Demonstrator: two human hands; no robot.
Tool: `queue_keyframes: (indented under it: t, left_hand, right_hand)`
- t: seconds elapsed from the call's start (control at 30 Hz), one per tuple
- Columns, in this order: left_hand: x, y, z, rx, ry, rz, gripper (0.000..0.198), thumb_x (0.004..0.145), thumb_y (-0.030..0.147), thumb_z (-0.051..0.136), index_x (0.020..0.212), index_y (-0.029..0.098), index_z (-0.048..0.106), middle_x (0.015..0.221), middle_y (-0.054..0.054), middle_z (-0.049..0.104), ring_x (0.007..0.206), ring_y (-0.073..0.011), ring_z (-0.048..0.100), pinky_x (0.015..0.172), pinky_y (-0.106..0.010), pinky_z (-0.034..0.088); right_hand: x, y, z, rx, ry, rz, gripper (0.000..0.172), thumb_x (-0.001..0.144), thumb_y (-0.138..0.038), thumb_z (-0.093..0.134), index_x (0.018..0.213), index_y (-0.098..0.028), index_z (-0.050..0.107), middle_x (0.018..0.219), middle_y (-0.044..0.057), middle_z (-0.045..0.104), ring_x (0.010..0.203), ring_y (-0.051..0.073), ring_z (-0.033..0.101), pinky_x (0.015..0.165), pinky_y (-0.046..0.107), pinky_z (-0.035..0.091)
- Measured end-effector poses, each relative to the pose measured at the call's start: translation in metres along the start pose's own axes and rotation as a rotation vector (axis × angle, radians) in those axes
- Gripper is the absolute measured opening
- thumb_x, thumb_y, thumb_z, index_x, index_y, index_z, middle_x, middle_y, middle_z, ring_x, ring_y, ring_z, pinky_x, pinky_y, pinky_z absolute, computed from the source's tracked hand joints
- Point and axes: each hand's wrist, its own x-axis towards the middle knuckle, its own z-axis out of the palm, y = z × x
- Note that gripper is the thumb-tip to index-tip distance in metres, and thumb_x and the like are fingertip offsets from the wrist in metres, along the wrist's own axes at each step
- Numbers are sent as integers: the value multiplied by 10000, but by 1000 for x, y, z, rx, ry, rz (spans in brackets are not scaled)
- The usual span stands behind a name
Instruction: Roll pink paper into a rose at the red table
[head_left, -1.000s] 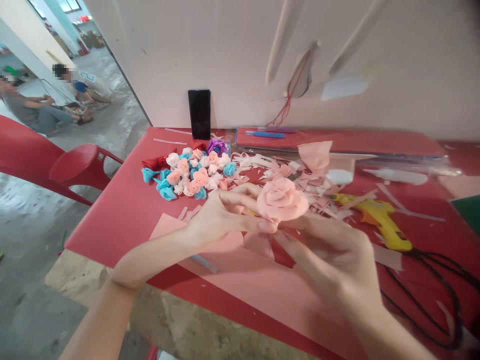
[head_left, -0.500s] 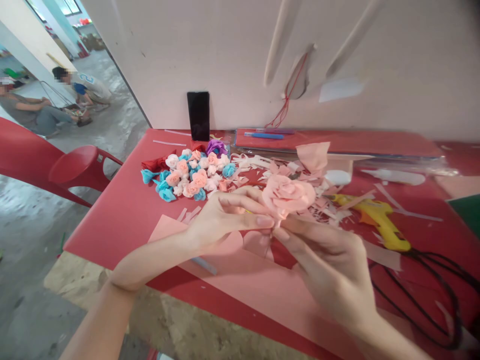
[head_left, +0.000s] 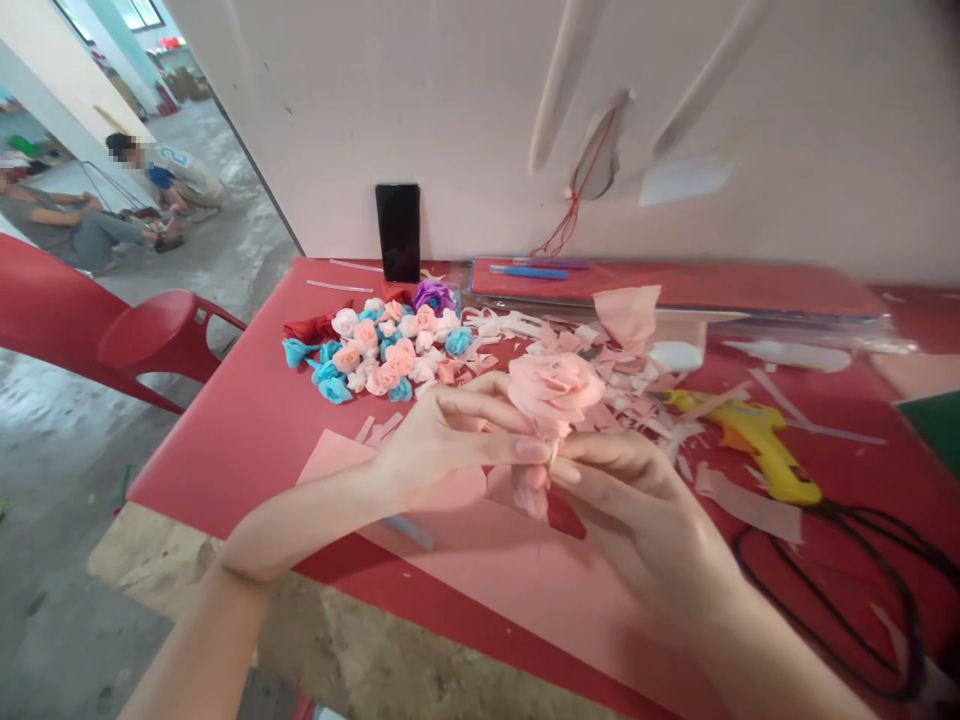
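A pink paper rose [head_left: 556, 388] is upright between my hands above the red table [head_left: 247, 440]. My left hand [head_left: 457, 435] pinches the rose's base between thumb and fingers from the left. From the right, my right hand [head_left: 630, 490] grips the same base with thumb and fingertips. Pink sheet paper [head_left: 480, 555] lies under my hands, with cut petals partly hidden behind the fingers. Just beyond sits a cluster of small pink, white and blue paper roses [head_left: 382, 350], with a purple rose [head_left: 433, 297] at its back.
A yellow glue gun [head_left: 765, 440] with a black cord [head_left: 900, 580] lies at the right. Paper scraps [head_left: 630, 385] spread behind the rose. A phone [head_left: 399, 232] leans on the white panel [head_left: 450, 120]. A red stool [head_left: 154, 335] and two people sitting on the floor are at left.
The rose has turned and tilted in my fingers and shifted slightly left. My right hand has rotated and moved a little left with it; my left hand stays nearly in place.
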Motion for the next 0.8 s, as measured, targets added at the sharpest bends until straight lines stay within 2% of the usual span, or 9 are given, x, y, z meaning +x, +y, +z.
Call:
queue_keyframes:
  t: [0.13, 0.23, 0.33, 0.47, 0.67, 0.8]
  left_hand:
    - [1, -4, 2, 11, 76, 80, 71, 600, 154, 770, 590, 210, 727, 702, 14, 590, 685, -80, 567, 638, -202, 492]
    - [2, -5, 4, -13, 102, 88, 76, 583, 154, 776, 584, 209, 723, 711, 8, 590, 707, -93, 566, 606, -197, 492]
    - [1, -4, 4, 7, 85, 92, 46, 613, 217, 777, 623, 205, 734, 701, -1, 592, 705, -108, 581, 643, -223, 509]
    - [0, -1, 3, -49, 22, 64, 159, 698, 318, 724, 601, 192, 729, 644, 1, 589, 602, -104, 592, 695, -282, 528]
    - [0, 1, 5, 47, 59, 38, 89, 646, 267, 762, 607, 195, 729, 669, -13, 605, 704, -124, 600, 687, -256, 503]
    - [0, 4, 6, 89, 90, 37, 105, 605, 296, 787, 581, 213, 728, 671, -12, 612, 674, -119, 575, 658, -260, 492]
  right_hand:
    - [-2, 0, 2, -278, 143, -179, 82, 793, -303, 644, 748, -266, 702, 671, 0, 677, 601, 143, 624, 531, 235, 507]
    - [-4, -1, 5, -432, 191, -293, 120, 803, -235, 628, 751, -307, 708, 650, -18, 665, 561, 134, 597, 514, 238, 487]
    - [-6, 0, 5, -331, 181, -224, 133, 819, -241, 616, 757, -289, 723, 601, -13, 658, 563, 135, 616, 520, 229, 499]
    - [-6, 0, 2, -56, 94, -89, 98, 799, -277, 649, 754, -255, 733, 638, -2, 677, 610, 119, 632, 569, 201, 497]
    - [-1, -1, 1, 123, -125, 25, 171, 815, -299, 619, 691, -250, 727, 580, -16, 632, 623, 120, 598, 722, 259, 476]
    - [3, 1, 0, 204, -166, 97, 183, 782, -327, 647, 643, -232, 717, 564, -13, 604, 613, 128, 581, 729, 280, 472]
